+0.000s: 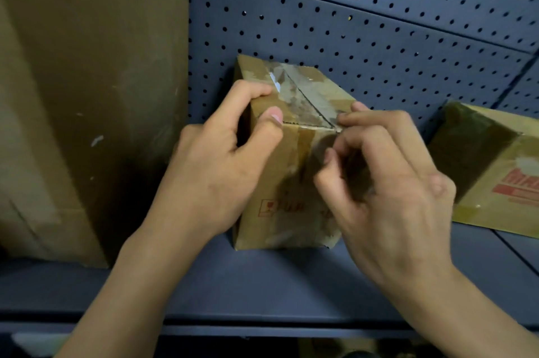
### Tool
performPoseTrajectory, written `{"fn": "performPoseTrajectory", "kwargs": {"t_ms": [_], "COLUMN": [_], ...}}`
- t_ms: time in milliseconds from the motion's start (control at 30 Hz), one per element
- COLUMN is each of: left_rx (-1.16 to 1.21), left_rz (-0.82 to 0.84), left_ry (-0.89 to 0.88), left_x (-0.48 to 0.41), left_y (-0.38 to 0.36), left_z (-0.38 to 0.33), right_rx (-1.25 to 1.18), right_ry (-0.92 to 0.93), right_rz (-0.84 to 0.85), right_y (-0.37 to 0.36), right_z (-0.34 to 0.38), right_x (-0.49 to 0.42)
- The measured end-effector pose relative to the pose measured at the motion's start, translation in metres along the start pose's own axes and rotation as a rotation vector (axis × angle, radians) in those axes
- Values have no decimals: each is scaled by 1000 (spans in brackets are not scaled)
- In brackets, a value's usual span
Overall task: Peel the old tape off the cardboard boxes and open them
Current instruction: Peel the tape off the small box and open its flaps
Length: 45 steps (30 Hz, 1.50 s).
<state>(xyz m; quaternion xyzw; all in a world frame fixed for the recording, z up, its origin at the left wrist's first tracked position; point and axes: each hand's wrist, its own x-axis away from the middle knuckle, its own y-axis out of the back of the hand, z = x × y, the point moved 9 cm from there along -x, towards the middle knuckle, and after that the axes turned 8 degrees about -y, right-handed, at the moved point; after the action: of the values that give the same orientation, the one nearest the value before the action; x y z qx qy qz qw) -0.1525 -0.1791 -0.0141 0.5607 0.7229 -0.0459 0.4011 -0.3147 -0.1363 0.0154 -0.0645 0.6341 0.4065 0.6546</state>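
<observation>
Left hand (221,153) clamps the small cardboard box (280,182) standing on the shelf (262,279) while the right hand (388,177) pinches old tape (303,101) at its top front edge, where brittle tape may tear short or strip the cardboard.

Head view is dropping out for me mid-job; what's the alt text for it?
A person's left hand grips the top left edge of a small cardboard box while the right hand pinches old tape at its top front corner. The box stands on a dark blue shelf before a pegboard, between a larger box and another box.
</observation>
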Motion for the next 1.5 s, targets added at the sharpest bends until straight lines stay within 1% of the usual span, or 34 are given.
{"fn": "performPoseTrajectory", "kwargs": {"t_ms": [233,400,533,667,733,800,933,1000,1067,1100,1200,1300,1433,1500], "left_rx": [10,24,52,38,30,25,1,-9,-12,-8,-4,-19,-43,-36], "left_rz": [11,16,25,17,20,21,24,26,27,26,22,38,40,34], "left_ry": [30,32,43,37,31,29,29,35,46,52,50,38,30,36], "left_x": [0,1,2,2,2,3,3,3,3,3,3,3,6,7], "left_y": [-2,-2,-3,-2,-2,-1,0,0,-1,-1,0,0,3,4], "left_z": [3,1,-3,-4,-3,-2,-2,-2,-1,-1,-2,-3,-7,-8], "right_rx": [-158,-209,-268,-303,-231,-172,-110,-45,4,-13,-185,-260,-240,-247], "right_ry": [-102,-192,-319,-265,-195,-154,-140,-113,-58,-42,-78,-102,-113,-148], "right_rz": [54,33,113,247,307,327,353,323,238,197,140,149,168,194], "right_y": [10,16,14,14,12,11,7,4,5,5,6,6,13,15], "right_z": [-17,-29,-39,-30,-24,-21,-19,-17,-14,-14,-22,-25,-26,-29], "right_x": [-7,-17,-27,-31,-27,-24,-18,-18,-19,-19,-22,-25,-30,-35]}}
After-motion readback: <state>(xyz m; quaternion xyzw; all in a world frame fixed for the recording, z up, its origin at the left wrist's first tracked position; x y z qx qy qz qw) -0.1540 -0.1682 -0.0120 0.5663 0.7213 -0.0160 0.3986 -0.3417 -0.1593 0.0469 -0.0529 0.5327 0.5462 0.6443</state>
